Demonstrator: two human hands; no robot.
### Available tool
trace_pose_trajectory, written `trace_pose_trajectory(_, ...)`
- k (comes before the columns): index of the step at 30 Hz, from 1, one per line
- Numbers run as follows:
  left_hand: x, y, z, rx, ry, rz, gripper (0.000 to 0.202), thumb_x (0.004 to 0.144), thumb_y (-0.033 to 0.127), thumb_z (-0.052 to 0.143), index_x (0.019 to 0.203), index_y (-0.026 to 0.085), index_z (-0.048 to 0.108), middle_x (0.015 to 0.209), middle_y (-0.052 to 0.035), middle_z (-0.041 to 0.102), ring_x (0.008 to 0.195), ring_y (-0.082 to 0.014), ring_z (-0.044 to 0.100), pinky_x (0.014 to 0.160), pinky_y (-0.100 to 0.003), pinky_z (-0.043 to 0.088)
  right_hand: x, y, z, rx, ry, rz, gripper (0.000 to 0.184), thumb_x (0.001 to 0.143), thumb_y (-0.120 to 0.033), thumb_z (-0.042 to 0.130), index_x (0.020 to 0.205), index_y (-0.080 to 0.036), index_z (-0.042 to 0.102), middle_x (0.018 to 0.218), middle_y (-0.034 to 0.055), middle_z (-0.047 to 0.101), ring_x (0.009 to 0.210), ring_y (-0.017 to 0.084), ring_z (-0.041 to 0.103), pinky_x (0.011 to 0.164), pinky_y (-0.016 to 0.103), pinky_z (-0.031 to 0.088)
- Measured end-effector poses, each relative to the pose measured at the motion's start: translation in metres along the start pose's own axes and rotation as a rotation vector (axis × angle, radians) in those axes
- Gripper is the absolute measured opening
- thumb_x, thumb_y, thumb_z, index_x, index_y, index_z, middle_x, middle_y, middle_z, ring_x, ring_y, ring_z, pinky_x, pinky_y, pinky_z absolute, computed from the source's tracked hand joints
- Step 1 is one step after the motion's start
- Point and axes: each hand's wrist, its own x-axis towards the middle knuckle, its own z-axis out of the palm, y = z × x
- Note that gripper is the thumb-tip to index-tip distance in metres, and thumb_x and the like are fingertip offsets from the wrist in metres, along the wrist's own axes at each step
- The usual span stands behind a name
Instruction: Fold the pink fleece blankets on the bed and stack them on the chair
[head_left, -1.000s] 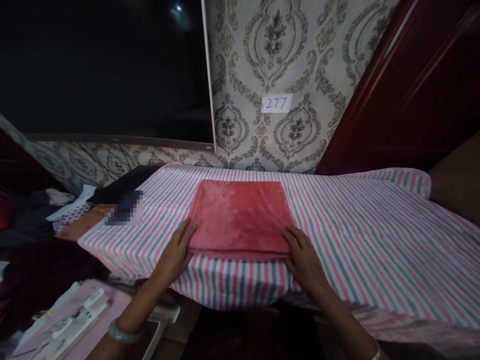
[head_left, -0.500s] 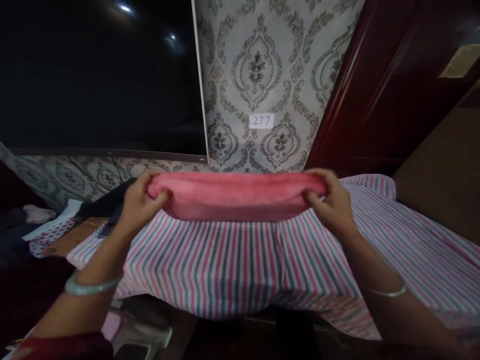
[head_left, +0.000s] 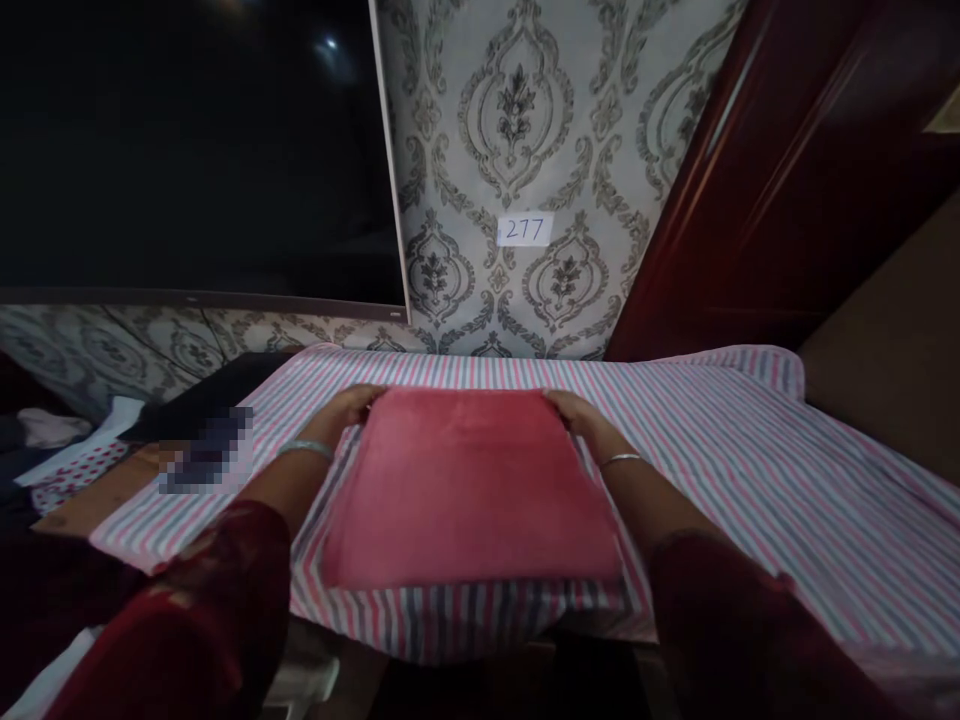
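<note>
A folded pink cloth (head_left: 472, 490), soft like a towel, lies spread as a near-square on a striped cover (head_left: 750, 470). At its far left corner my left hand (head_left: 361, 403) is closed on the edge, with a pale bangle at the wrist. My right hand (head_left: 576, 408) grips the far right corner in the same way. Some fingers of both hands are hidden under or behind the cloth. The near edge of the pink cloth is a little blurred and reaches close to the front of the striped cover.
A large dark television (head_left: 187, 150) hangs on the patterned wall (head_left: 517, 120) at the left. Beside it is a paper label marked 277 (head_left: 525, 230). A dark red wooden door or panel (head_left: 735, 200) stands at the right. A brown board (head_left: 97, 500) and a dotted box (head_left: 79, 480) lie at the left.
Both hands have lowered the pink cloth from above the striped cover onto it. Its broad flat face now shows instead of its narrow folded side. The view has tipped slightly.
</note>
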Motion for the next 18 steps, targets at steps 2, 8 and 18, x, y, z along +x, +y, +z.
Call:
trace_pose_trajectory(2,0.013,-0.012,0.005,0.032,-0.015,-0.076,0.048,0.066,0.057,0.082,0.09,0.016,0.073,0.067,-0.0085,0.071,0.075,-0.0291,0.069,0.068,-0.041,0.056,0.01,0.017,0.008,-0.016,0.017,0.033,0.038,0.092,-0.054,0.06,0.088,-0.017,0.069,0.068,0.0079,0.072,0.066,0.022,0.067,0.064,0.034,0.056)
trace_pose_trajectory(8,0.039,-0.035,0.011,0.49,0.04,-0.077,0.044,0.079,0.057,0.069,0.095,0.016,0.073,0.095,-0.0169,0.078,0.099,-0.0333,0.072,0.082,-0.04,0.055,0.027,0.025,0.014,-0.339,0.044,-0.064,0.043,0.097,-0.053,0.053,0.111,-0.016,0.071,0.11,0.0149,0.076,0.101,0.029,0.072,0.086,0.037,0.056)
trace_pose_trajectory(18,0.029,-0.047,0.029,0.699,0.177,-0.035,0.039,0.095,0.038,0.05,0.117,0.008,0.065,0.13,-0.0275,0.066,0.128,-0.0366,0.059,0.105,-0.044,0.044,0.01,0.036,0.027,-0.567,0.221,-0.112,0.051,0.099,-0.04,0.05,0.136,-0.005,0.058,0.136,0.0271,0.061,0.132,0.037,0.056,0.108,0.044,0.042)
